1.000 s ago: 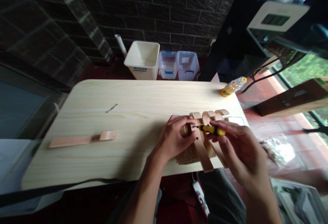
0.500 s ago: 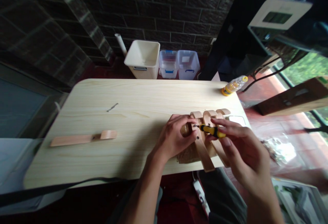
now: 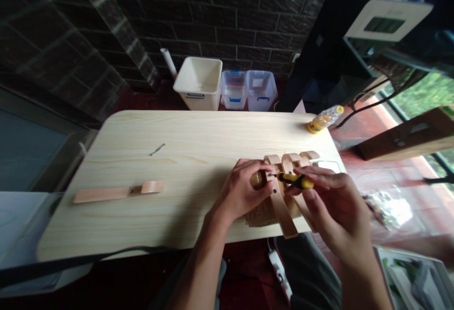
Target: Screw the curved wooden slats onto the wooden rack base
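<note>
My right hand (image 3: 329, 201) grips a yellow and black screwdriver (image 3: 296, 180), whose tip meets a small dark screw at a hole in a curved wooden piece (image 3: 285, 215). Fingers of my left hand (image 3: 244, 185) are wrapped round the curled end of that piece, close to the tip. More curved wooden pieces (image 3: 291, 158) lie beside it on the right, over a brown wrapped bundle (image 3: 262, 216). Another wooden strip with a curled end (image 3: 102, 194) rests on the left of the table.
The pale wooden table (image 3: 170, 130) holds a small dark strip (image 3: 157, 149) and a clear bottle with yellow ends (image 3: 324, 118). A cream bin (image 3: 198, 83) and two clear boxes stand behind. A power strip (image 3: 280, 272) lies below the front edge.
The view has shifted very slightly. The screwdriver handle has turned a little in my right hand, and its fingers have moved slightly; my left hand keeps its place.
</note>
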A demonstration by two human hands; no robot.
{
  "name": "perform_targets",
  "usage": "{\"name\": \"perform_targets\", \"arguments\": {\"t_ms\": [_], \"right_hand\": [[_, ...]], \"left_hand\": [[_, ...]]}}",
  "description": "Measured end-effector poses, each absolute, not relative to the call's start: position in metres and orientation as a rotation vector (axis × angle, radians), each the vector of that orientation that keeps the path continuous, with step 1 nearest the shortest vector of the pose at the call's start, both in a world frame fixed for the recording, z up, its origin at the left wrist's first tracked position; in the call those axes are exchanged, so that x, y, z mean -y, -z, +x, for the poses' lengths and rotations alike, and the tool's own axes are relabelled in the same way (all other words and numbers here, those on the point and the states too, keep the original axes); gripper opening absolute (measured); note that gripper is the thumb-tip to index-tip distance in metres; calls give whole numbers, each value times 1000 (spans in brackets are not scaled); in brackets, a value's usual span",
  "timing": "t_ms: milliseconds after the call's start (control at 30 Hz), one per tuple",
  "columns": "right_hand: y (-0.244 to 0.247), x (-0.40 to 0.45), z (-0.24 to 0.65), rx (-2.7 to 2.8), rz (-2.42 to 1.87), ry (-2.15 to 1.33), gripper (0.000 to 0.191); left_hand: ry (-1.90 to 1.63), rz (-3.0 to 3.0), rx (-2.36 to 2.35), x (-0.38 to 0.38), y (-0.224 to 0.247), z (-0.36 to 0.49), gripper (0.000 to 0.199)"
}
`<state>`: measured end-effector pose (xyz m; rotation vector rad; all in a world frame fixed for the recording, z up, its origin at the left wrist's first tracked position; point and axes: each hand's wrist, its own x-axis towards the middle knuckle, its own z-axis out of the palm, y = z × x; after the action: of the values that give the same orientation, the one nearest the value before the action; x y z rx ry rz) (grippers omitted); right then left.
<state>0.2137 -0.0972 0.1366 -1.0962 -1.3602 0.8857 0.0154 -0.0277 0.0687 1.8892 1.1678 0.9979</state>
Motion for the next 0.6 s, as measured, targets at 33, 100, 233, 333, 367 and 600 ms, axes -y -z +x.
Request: {"name": "perform_targets", "arguments": {"t_ms": [33,100,233,333,367,600], "right_hand": [[-137,98,214,1369,-1100,-881,23],[-139,99,214,1394,-1100,-876,26],[-140,100,214,1409,-1096,-862,27],[-138,98,215,1379,-1092,-851,26],[-137,98,215,1370,-1092,-851,26],[-136,96,213,1320,-1097,-861,24]], "left_hand": [[-1001,1896,-1160,28,-69,15,25],[-1003,1905,-1150,28,-68,16,25],[-1002,1902,-1165,28,-69,16,27],[-985,1902,-1171,28,-71,16,25],[-982,1901,-1169,29,-71,16,25],[-1000,1900,-1141,29,-72,14,27]]}}
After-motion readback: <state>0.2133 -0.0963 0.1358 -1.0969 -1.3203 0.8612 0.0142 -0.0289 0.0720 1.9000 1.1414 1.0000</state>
